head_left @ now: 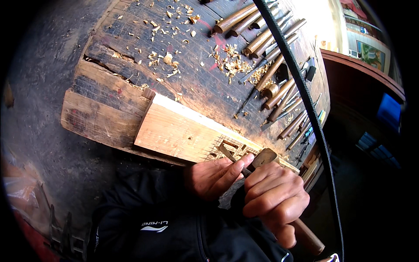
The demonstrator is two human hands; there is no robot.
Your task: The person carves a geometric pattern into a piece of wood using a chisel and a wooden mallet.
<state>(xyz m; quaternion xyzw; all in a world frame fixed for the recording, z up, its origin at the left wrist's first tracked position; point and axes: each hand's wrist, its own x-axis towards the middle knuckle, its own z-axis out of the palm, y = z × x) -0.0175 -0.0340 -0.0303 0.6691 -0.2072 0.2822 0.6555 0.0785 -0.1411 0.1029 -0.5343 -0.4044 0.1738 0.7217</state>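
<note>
Two hands, one tool each, at a single board (170, 126). Left hand (214, 175): thumb and fingers pinching a narrow chisel (228, 154), tip at the board's cut area. Right hand (277, 194): fist wrapped round the handle of a mallet (264, 157), its head just beside the left fingertips. Board lies along the near edge of the table (102, 115).

Handling (judged): board stiff, fairly heavy, dry rather than slippery; thin walls between cuts probably fragile, so grip at the plain left end or long edges. Chisel likely light and rigid; hold by the shank, clear of the tip. Mallet likely head-heavy; take by the handle.

Appearance: board pale tan, long, flat; one small dark hole, drawn grid, several recesses toward the right. Mallet brown, head blocky.
</note>
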